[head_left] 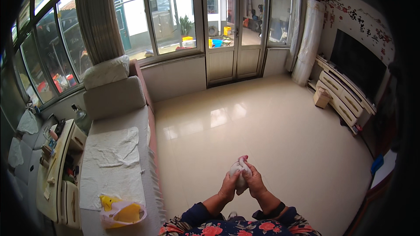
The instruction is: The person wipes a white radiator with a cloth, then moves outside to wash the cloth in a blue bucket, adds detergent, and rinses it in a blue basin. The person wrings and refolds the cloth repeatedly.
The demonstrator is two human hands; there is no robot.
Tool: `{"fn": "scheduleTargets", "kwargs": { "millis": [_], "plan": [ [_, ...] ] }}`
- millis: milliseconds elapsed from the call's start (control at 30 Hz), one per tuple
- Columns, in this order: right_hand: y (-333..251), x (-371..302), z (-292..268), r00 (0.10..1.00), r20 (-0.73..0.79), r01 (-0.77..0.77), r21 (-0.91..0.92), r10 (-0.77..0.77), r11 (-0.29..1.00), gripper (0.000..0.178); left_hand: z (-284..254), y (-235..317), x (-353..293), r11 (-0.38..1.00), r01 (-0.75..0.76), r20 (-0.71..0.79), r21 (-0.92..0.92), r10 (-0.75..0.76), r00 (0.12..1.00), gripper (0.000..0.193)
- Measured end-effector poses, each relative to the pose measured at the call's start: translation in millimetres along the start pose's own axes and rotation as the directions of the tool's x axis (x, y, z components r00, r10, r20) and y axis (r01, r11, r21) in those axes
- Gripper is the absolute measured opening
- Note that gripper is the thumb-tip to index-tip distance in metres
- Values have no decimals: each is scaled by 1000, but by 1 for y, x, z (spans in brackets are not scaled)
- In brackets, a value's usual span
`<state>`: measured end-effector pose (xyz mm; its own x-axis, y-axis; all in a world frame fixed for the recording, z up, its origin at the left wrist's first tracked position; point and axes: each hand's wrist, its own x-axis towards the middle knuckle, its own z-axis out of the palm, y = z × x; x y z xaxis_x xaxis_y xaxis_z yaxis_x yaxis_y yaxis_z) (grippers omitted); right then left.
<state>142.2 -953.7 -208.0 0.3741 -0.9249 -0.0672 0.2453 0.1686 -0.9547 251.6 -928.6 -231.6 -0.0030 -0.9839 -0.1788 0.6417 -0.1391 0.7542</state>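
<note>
In front of my body, over the tiled floor, I hold a small white soft bundle (239, 167) with a pink tip; it looks like rolled-up socks. My left hand (228, 185) is closed on its left side, thumb along the front. From the right, my right hand (257, 184) grips the same bundle, its thumb also pressed on the front. The lower part of the bundle shows between my palms, and the fingers behind it are mostly hidden. A dark band circles my right wrist.
To my left stands a couch (114, 118) with a white towel (110, 166) and a yellow-and-white plastic bag (122, 213). Beyond it is a cluttered cream cabinet (56, 188). Glass doors (236, 63) are ahead; a TV stand (339, 91) and a cardboard box (321, 97) are at right.
</note>
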Motion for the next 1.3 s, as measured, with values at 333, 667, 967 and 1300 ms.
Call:
{"fn": "scheduleTargets", "kwargs": {
  "millis": [333, 667, 967, 1300],
  "plan": [
    [-44, 199, -74, 987, 159, 66, -351, -10, 934, 31, 12, 44, 215, 928, 219, 156, -301, -178, 971, 33],
    [-86, 398, -82, 824, 471, 559, -584, -315, 589, 59, -8, 112, 394, 908, 92, -64, -408, -129, 990, 32],
    [-137, 579, -154, 928, 198, 372, -530, -315, 762, 44, 44, 146, 619, 893, 361, 159, -267, -329, 931, 52],
    [-117, 628, -409, 641, -765, 291, 177, -54, 940, 26, 36, 186, 825, 854, 490, 117, 176, -513, 851, 48]
  ]
}}
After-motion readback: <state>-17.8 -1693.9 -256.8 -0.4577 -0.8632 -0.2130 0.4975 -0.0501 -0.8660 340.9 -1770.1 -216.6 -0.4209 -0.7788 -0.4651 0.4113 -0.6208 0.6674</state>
